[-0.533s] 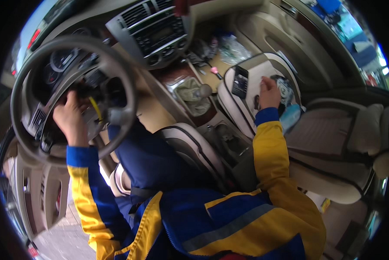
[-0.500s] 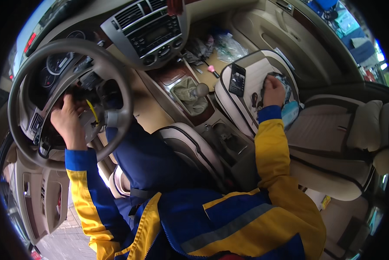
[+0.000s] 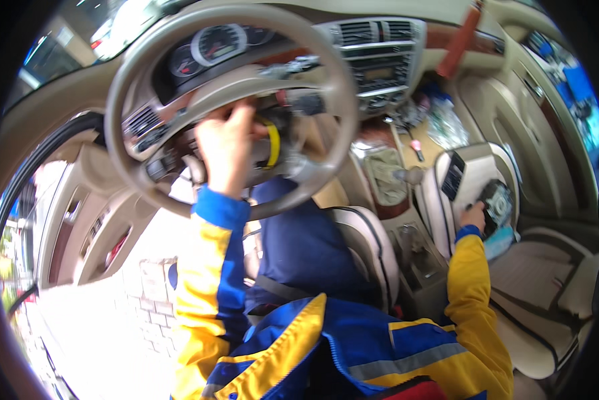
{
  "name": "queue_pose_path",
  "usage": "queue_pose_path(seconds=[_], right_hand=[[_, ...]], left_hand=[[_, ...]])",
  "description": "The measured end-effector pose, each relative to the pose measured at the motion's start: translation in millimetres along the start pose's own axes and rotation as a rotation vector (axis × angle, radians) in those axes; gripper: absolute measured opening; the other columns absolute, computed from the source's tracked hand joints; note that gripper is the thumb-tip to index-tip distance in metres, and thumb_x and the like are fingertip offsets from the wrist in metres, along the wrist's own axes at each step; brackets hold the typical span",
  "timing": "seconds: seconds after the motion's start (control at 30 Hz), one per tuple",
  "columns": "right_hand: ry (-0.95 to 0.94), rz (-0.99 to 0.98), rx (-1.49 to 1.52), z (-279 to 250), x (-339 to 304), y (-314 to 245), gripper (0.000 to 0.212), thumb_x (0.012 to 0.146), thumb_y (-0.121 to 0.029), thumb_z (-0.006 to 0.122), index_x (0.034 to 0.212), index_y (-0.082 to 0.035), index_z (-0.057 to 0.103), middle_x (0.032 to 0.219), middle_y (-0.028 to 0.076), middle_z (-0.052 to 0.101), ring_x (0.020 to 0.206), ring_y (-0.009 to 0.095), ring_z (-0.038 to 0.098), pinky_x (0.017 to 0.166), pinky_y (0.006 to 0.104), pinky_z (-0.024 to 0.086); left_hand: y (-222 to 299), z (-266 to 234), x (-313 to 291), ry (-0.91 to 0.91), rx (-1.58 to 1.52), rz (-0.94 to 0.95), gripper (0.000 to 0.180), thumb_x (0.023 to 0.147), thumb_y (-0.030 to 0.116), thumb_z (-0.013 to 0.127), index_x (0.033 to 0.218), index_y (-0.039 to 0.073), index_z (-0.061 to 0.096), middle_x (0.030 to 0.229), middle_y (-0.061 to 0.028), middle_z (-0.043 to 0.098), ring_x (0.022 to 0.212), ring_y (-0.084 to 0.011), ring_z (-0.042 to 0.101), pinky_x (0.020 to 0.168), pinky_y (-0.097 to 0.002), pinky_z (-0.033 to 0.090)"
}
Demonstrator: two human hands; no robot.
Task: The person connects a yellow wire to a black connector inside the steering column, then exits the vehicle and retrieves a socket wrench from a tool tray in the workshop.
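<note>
My left hand (image 3: 226,150) reaches into the open centre of the steering wheel (image 3: 349,110), next to a bright yellow strip (image 3: 272,142). Motion smears its fingers, so their grip does not show. On the passenger seat, my right hand (image 3: 473,217) is down with its fingers curled in, just beside a dark round part (image 3: 496,205) with a grey middle. What the right fingers close on is hidden. A black phone (image 3: 453,177) lies on the beige seat cover just beyond that hand. Light blue material (image 3: 501,244) pokes out below the round part.
The gear lever (image 3: 413,175) and centre console (image 3: 416,250) stand between the seats. Clear plastic bags (image 3: 447,123) and a pink-headed item (image 3: 416,148) lie in the far footwell. A red hanging piece (image 3: 461,41) dangles before the dashboard. At left the driver's door (image 3: 79,220) is open.
The view has swung left, so everything sits further right. My right hand has moved off the round part to its near-left side, where a screwdriver lay; that tool no longer shows.
</note>
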State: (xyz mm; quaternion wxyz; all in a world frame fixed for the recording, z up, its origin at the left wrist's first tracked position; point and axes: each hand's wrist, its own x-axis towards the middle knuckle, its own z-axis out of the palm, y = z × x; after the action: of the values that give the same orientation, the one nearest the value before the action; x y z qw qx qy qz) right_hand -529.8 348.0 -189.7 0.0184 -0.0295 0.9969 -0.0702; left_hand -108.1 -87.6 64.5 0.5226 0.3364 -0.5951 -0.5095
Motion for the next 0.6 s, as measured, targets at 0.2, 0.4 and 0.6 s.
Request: queue_pose_path(seconds=[0.2,0.4,0.6], right_hand=[[0.386,-0.341,0.221,-102.2,-63.5,-47.2,0.044,0.087,-0.018,0.073,0.127,-0.003,0.06,0.119,0.024,0.07,0.104,0.041,0.07,0.092,0.0449,0.057],[0.009,-0.802,1.465,-256.4,-221.9,-146.4,0.028,0.089,0.008,0.063,0.113,-0.004,0.057,0.113,0.014,0.064,0.089,0.021,0.071,0.083,0.0322,0.064],[-0.26,-1.145,1.316,-240.3,-312.8,-279.3,0.023,0.086,0.005,0.07,0.097,-0.006,0.052,0.099,0.007,0.069,0.083,0.009,0.063,0.076,0.0259,0.052]], left_hand=[[-1.5,0.1,5.2,-0.074,-0.079,-0.003,0.018,0.097,0.008,0.07,0.111,-0.004,0.071,0.089,-0.009,0.074,0.054,-0.0124,0.066,0.051,-0.0235,0.055],[-5.2,0.2,6.9,-0.055,-0.072,-0.015,0.016,0.097,0.01,0.071,0.104,-0.005,0.072,0.081,-0.0082,0.072,0.053,-0.0129,0.066,0.051,-0.0249,0.056],[-5.0,-2.4,6.9,-0.093,-0.139,0.001,0.014,0.095,0.006,0.07,0.103,-0.005,0.075,0.084,-0.0077,0.074,0.052,-0.0109,0.064,0.05,-0.0244,0.052]])
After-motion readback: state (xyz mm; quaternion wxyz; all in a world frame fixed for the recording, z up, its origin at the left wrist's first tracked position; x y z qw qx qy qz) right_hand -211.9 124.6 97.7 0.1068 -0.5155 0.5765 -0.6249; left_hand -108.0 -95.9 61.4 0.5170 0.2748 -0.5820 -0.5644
